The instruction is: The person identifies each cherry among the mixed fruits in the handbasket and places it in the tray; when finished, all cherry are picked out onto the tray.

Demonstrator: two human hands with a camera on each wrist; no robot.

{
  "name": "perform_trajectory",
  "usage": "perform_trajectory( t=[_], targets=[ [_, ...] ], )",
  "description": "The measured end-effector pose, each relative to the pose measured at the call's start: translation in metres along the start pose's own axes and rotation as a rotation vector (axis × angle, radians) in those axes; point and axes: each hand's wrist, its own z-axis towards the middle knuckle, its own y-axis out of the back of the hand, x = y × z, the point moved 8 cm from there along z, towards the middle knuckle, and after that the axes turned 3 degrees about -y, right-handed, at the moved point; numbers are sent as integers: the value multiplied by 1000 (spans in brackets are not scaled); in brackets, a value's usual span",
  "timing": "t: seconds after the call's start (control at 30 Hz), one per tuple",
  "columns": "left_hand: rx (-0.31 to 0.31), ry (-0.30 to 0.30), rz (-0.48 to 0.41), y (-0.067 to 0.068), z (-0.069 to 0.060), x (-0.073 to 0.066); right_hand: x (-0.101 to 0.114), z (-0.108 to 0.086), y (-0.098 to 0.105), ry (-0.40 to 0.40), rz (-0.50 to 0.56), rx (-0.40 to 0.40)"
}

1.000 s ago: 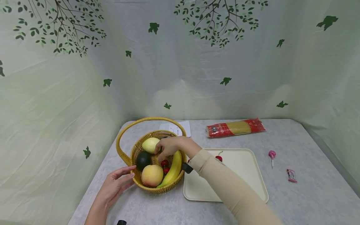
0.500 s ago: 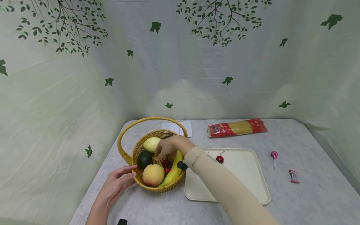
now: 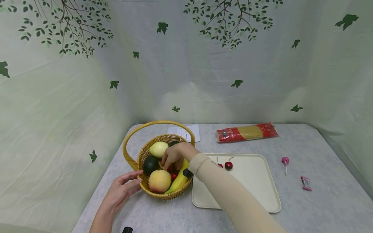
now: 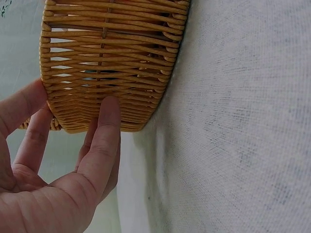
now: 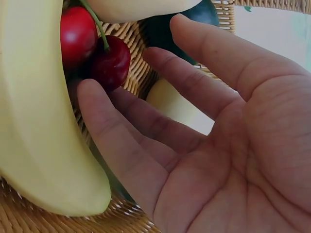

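Observation:
A wicker basket with a tall handle holds a peach, a banana, a dark green avocado-like fruit, a pale yellow lemon-like fruit and red cherries. My left hand touches the basket's outer left side with extended fingers; the left wrist view shows fingertips against the weave. Inside the basket, my right hand reaches down beside the banana. In the right wrist view its loosely bent fingers surround no fruit, and one fingertip is close to a dark red cherry.
Right of the basket lies a cream tray bearing two cherries, partly behind my right sleeve. A spaghetti packet and a white card lie at the back. A pink lollipop and a wrapped candy lie at right.
My right hand has moved slightly lower and nearer the cherries in the basket. The left hand stays on the basket's side. The whole view has shifted slightly.

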Motion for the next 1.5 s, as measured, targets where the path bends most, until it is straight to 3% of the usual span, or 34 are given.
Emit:
perform_trajectory(
  t=[0.5,0.83,1.23,1.5],
  targets=[
    [0,19,5,0,0,4,2,4,-5,54,41,4],
    [0,14,-3,-2,1,0,3,4,-4,51,-23,-2],
    [-11,20,3,-1,0,1,1,6,-5,45,-13,9],
    [-11,21,-3,0,0,0,3,4,-1,42,-89,39]
  ],
)
